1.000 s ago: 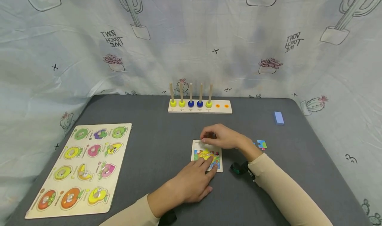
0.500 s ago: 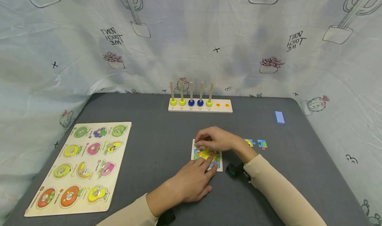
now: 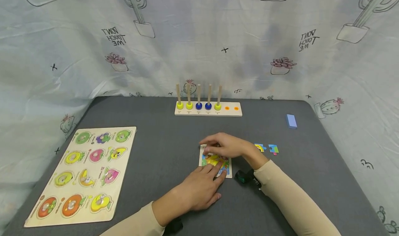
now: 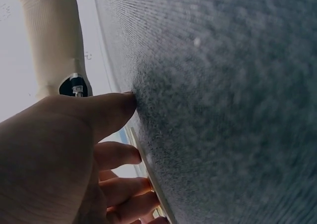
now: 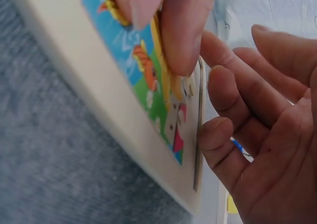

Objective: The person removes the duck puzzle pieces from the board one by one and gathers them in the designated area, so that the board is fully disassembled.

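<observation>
A small jigsaw board (image 3: 229, 172) with a pale wooden frame and a bright picture lies in the middle of the table. My left hand (image 3: 199, 191) rests on its lower part, fingers straight on the picture and thumb on the cloth. Over the board's top edge is my right hand (image 3: 224, 145), its fingers loosely bent. In the right wrist view, fingertips (image 5: 218, 130) of that hand are at the board's rim, the thumb is apart from them, and no piece shows between. Two loose jigsaw pieces, one with yellow (image 3: 259, 147) and one blue and green (image 3: 273, 149), lie right of the right wrist.
A large wooden fruit puzzle board (image 3: 123, 159) lies at the left. At the back stands a pegged counting stand (image 3: 209, 113) with yellow and blue rings. A blue block (image 3: 291, 121) sits at the far right. A patterned curtain (image 3: 199, 55) rises behind the table.
My right hand has shifted left along the top of the jigsaw board, bringing the yellow loose piece into full view. The left hand stays on the board.
</observation>
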Motion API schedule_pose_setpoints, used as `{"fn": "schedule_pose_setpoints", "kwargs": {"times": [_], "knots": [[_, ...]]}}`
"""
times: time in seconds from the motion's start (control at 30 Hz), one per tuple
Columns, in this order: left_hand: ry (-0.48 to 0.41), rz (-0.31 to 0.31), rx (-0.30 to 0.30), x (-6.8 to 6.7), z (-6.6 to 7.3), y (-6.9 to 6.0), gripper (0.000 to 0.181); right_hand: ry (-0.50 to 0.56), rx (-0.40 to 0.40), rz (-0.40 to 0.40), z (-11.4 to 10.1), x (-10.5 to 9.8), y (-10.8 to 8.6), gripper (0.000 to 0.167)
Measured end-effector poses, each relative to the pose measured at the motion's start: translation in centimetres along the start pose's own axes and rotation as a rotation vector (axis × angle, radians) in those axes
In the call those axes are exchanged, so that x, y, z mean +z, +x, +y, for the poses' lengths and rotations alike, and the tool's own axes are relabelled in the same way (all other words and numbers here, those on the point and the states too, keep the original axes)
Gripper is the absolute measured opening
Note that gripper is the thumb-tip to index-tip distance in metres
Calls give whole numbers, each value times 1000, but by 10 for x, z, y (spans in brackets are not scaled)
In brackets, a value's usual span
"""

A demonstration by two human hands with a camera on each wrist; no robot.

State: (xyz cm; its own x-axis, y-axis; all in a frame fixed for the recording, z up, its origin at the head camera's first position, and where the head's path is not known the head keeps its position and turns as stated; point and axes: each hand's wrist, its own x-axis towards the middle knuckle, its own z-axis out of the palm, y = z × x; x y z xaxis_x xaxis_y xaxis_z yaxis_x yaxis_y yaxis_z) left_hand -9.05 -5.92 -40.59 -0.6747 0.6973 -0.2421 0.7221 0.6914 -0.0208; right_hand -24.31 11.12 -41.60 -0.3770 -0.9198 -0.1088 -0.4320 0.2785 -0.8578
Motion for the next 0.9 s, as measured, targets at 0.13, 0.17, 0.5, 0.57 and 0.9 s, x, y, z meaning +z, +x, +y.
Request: {"fn": "schedule_pose_setpoints", "kwargs": {"times": [0.13,0.17,0.5,0.57,0.9], "knots": [[8,11,0,0,1,-2,66,18,-24,-3,3,1,0,42],[11,12,1,0,1,-2,66,28,-30,-3,4,1,0,42],[15,7,-2,2,0,-2,66,71,-59,15,9,0,0,41],[16,5,-5,2,1,-2,66,79,-68,13,10,1,1,41],[24,16,3,2,1,-2,66,79,-53,16,8,6,4,34]]}}
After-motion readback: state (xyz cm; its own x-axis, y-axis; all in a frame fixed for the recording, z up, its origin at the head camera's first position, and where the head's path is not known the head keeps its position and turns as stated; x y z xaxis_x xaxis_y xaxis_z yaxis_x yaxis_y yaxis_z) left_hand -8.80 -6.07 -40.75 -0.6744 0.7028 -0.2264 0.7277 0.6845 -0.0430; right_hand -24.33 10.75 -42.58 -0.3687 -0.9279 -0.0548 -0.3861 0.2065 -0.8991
